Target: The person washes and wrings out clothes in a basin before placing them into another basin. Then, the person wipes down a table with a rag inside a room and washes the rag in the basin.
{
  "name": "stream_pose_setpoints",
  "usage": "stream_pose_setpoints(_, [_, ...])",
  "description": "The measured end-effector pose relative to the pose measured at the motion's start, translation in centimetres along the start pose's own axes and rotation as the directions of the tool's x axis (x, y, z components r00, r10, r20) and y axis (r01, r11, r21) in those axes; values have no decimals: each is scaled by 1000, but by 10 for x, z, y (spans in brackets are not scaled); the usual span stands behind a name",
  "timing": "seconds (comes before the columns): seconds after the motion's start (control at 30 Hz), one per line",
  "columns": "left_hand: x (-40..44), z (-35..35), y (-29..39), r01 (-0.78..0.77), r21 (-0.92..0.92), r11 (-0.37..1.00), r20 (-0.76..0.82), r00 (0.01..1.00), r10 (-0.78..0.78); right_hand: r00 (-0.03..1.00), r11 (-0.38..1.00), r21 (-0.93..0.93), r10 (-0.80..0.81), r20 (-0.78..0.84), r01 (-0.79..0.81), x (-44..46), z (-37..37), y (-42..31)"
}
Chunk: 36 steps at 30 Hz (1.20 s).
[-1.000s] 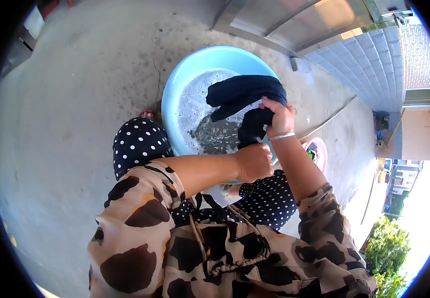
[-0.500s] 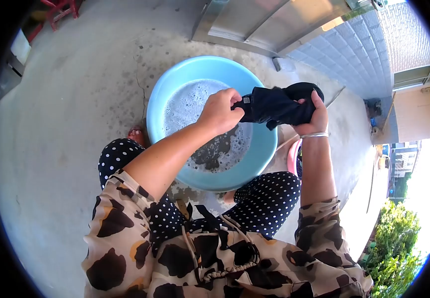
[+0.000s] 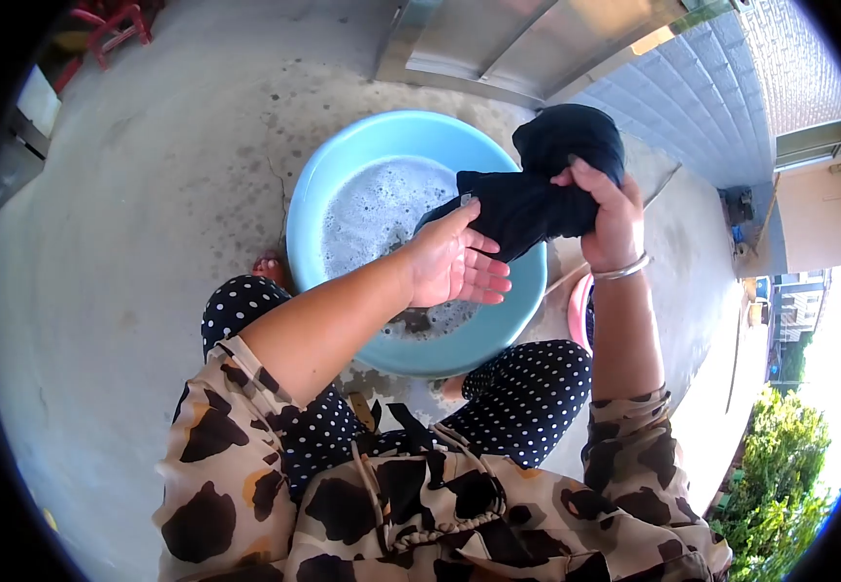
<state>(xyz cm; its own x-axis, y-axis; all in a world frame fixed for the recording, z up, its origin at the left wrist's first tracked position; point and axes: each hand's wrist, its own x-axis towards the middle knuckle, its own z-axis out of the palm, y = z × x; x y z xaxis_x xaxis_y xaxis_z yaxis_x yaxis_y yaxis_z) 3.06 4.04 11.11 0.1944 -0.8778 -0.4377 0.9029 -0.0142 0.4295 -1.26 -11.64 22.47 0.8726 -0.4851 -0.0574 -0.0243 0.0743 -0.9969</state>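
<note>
A dark navy, nearly black cloth garment (image 3: 527, 206) stretches over the far right rim of the light-blue basin (image 3: 343, 165); its exact kind I cannot tell. My right hand (image 3: 612, 215) is closed around its bunched right part, with a rounded bulge of cloth standing above the fingers. My left hand (image 3: 461, 260) lies at the garment's left end, palm turned up and fingers spread. Its thumb touches the cloth beside a small pale tag. Below the hands, white suds (image 3: 377, 213) float on the greyish water in the basin.
A pink basin (image 3: 578, 315) with dark contents stands right of the blue one, partly behind my right forearm. My knees (image 3: 537, 388) flank the basin's near side. A metal-framed door (image 3: 498, 48) is at the back, and a red chair (image 3: 119, 29) far left.
My left hand has gone from pinching the garment's end to an opened, palm-up pose, slightly lower. The cloth at my right hand has swung upward into a larger bulge.
</note>
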Motion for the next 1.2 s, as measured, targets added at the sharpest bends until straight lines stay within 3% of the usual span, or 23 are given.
stream_pose_setpoints(0.07, [4, 2, 2, 69, -250, 966, 292, 956, 8, 983, 937, -330, -57, 173, 112, -23, 31, 10])
stream_pose_setpoints(0.1, [2, 7, 2, -225, -128, 966, 210, 945, 249, 942, 810, -523, -100, 319, 263, -40, 46, 21])
stream_pose_setpoints(0.13, [29, -16, -3, -409, -159, 899, 361, 823, 438, 778, 403, -667, -293, 556, 627, -54, 59, 32])
stream_pose_setpoints(0.17, [18, -14, 2, -387, -121, 914, 342, 848, 404, 729, 409, -605, -319, 606, 683, -74, 72, 47])
stream_pose_setpoints(0.2, [7, -9, 2, -311, -103, 945, 322, 889, 327, 700, 306, -630, -270, 661, 714, -89, 79, 56])
stream_pose_setpoints(0.23, [5, -6, 0, -227, -89, 970, 311, 919, 244, 702, 335, -617, -312, 640, 712, -97, 80, 60])
stream_pose_setpoints(0.33, [-7, -5, -2, -141, -115, 983, 296, 940, 169, 698, 609, -443, -274, 662, 659, -94, 58, 41])
stream_pose_setpoints(0.4, [-9, -2, 10, -140, -240, 961, 305, 929, 211, 774, 867, -197, -280, 568, 458, -89, 30, 42])
stream_pose_setpoints(0.47, [-10, 2, 22, -133, -393, 910, 334, 902, 276, 937, 969, 183, -213, 279, 166, -88, 2, 54])
stream_pose_setpoints(0.53, [-16, 8, 28, -78, -496, 865, 399, 864, 306, 994, 949, 316, -26, 106, -9, -79, -30, 80])
stream_pose_setpoints(0.6, [-22, 15, 23, -9, -498, 867, 459, 845, 273, 903, 632, 659, 385, 191, -409, -77, -31, 97])
stream_pose_setpoints(0.63, [-25, 18, 15, 22, -451, 892, 470, 856, 217, 872, 592, 644, 378, 311, -485, -77, -26, 103])
stream_pose_setpoints(0.67, [-25, 20, 8, 46, -354, 934, 462, 877, 132, 746, 449, 685, -61, 663, -573, -66, -45, 145])
stream_pose_setpoints(0.73, [-24, 23, -11, 95, -173, 980, 409, 912, -16, 930, 469, 804, 216, 298, -366, -60, -32, 132])
stream_pose_setpoints(0.77, [-24, 23, -18, 130, -79, 988, 365, 926, -93, 952, 544, 781, 152, 268, -306, -53, -28, 123])
stream_pose_setpoints(0.8, [-22, 22, -23, 173, 19, 985, 311, 935, -171, 968, 529, 811, 130, 213, -250, -42, -26, 122])
stream_pose_setpoints(0.87, [-2, 13, -23, 118, 218, 969, 334, 924, -188, 952, 599, 740, 184, 246, -307, -32, -32, 121])
stream_pose_setpoints(0.93, [-5, 23, -27, -124, 383, 916, 241, 970, 30, 963, 756, 596, 199, 184, -270, -34, -27, 104])
stream_pose_setpoints(0.97, [5, 16, -38, -253, 463, 849, 206, 963, 175, 954, 750, 590, 240, 181, -301, -34, -29, 104])
stream_pose_setpoints(1.0, [2, 15, -36, -253, 463, 850, 204, 963, 175, 953, 749, 590, 241, 183, -303, -34, -25, 101])
stream_pose_setpoints(1.07, [-5, 14, -24, -274, 593, 757, 72, 955, 289, 992, 926, 357, 126, 18, -124, -34, -16, 86])
stream_pose_setpoints(1.13, [-2, 9, -19, -377, 647, 663, 154, 916, 370, 996, 957, 281, 79, -33, -66, -35, -8, 86])
stream_pose_setpoints(1.2, [-6, 11, -20, -469, 873, 133, 269, 690, 672, 994, 975, -221, -45, -98, 22, -35, -2, 99])
